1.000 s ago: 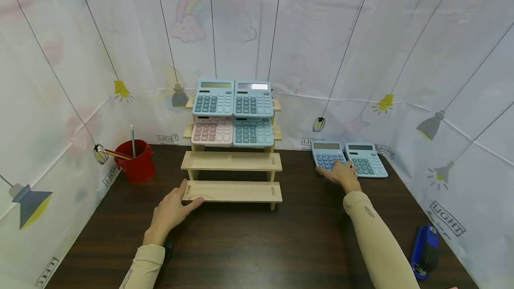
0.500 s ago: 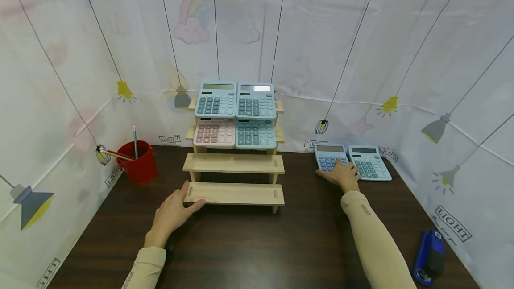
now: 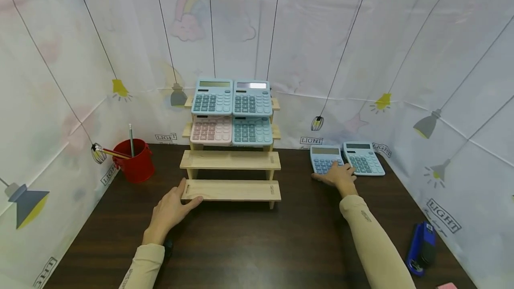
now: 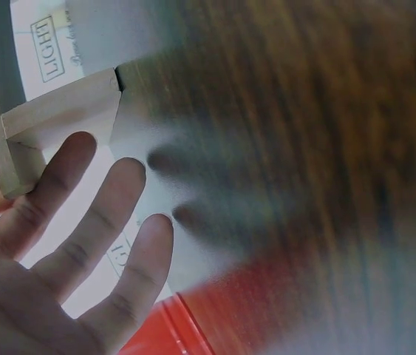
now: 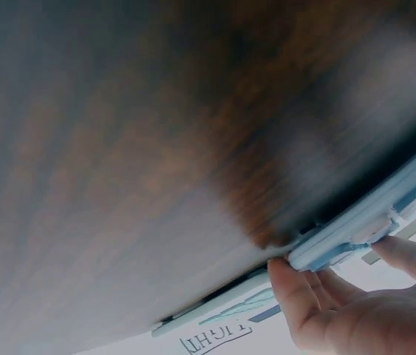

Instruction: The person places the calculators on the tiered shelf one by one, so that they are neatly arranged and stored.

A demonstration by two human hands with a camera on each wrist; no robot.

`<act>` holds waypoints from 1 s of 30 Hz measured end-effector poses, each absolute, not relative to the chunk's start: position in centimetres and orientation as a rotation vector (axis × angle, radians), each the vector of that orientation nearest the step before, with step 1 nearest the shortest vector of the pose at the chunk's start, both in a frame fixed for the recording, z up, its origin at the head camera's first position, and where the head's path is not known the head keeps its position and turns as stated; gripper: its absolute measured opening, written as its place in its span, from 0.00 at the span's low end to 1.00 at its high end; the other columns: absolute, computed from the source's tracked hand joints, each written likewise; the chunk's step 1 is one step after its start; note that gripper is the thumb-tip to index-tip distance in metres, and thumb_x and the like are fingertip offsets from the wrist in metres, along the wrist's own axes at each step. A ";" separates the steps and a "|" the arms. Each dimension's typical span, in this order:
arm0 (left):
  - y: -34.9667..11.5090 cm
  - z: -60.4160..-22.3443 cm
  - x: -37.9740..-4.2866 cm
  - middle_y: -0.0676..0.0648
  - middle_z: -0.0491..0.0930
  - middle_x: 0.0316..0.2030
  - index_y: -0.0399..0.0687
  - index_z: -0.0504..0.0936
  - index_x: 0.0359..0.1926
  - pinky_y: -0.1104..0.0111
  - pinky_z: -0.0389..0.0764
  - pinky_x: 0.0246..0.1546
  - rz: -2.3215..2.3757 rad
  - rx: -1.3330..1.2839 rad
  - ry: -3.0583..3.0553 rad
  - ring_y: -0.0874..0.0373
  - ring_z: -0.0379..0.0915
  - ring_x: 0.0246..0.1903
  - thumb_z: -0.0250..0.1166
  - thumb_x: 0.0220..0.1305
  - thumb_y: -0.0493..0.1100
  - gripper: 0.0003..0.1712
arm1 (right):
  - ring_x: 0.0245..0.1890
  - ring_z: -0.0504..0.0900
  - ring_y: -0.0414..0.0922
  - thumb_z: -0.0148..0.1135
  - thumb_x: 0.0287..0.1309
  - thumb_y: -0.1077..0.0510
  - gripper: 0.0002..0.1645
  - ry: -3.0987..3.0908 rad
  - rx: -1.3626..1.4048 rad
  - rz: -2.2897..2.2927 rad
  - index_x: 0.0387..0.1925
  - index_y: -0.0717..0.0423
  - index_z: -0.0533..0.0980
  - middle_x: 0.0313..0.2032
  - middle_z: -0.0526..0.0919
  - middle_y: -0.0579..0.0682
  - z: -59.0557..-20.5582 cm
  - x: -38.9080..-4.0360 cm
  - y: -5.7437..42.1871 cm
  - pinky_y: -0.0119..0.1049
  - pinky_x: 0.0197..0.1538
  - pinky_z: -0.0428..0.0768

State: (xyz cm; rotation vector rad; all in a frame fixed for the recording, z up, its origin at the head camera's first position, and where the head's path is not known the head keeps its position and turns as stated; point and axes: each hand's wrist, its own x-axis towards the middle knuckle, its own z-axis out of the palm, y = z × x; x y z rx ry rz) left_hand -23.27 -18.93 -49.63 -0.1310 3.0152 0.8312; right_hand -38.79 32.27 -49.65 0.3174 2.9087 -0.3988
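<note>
My right hand grips the near end of a blue calculator on the dark table, thumb at its left corner. In the right wrist view, fingers lie at the calculator's edge and another reaches its key side. A second light-blue calculator lies close to its right. With straight, spread fingers, my left hand rests at the left end of the wooden stepped stand, thumb on the lowest shelf. Three blue calculators and a pink calculator stand on its upper two shelves.
On the left stands a red bucket with pencils in it. A blue stapler lies near the right edge, with a small pink object partly in view below it. A printed white curtain closes off the back and sides.
The blue calculator under my right hand has slid slightly toward me, out of line with its neighbour. My left hand stays at the stand. The head view has shifted a little.
</note>
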 end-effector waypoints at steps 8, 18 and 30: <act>-18.9 -49.7 -23.2 0.30 0.69 0.68 0.44 0.51 0.79 0.36 0.76 0.53 0.831 -0.132 3.004 0.34 0.74 0.59 0.56 0.60 0.79 0.61 | 0.70 0.42 0.83 0.63 0.52 0.25 0.73 2.905 0.296 -0.459 0.75 0.74 0.45 0.68 0.41 0.89 -48.9 -36.5 31.7 0.79 0.67 0.52; -19.0 -49.6 -23.5 0.31 0.69 0.68 0.45 0.50 0.80 0.37 0.76 0.53 0.852 -0.113 2.994 0.35 0.74 0.58 0.56 0.59 0.80 0.63 | 0.66 0.54 0.81 0.58 0.46 0.16 0.77 2.897 0.279 -0.541 0.76 0.71 0.47 0.65 0.51 0.86 -48.4 -33.7 31.4 0.76 0.62 0.64; -19.0 -49.6 -23.4 0.30 0.66 0.70 0.45 0.48 0.80 0.36 0.74 0.55 0.864 -0.119 2.982 0.32 0.71 0.61 0.56 0.59 0.79 0.63 | 0.68 0.55 0.79 0.54 0.45 0.13 0.78 2.936 0.203 -0.593 0.78 0.65 0.46 0.66 0.52 0.83 -45.6 -30.7 28.7 0.75 0.61 0.66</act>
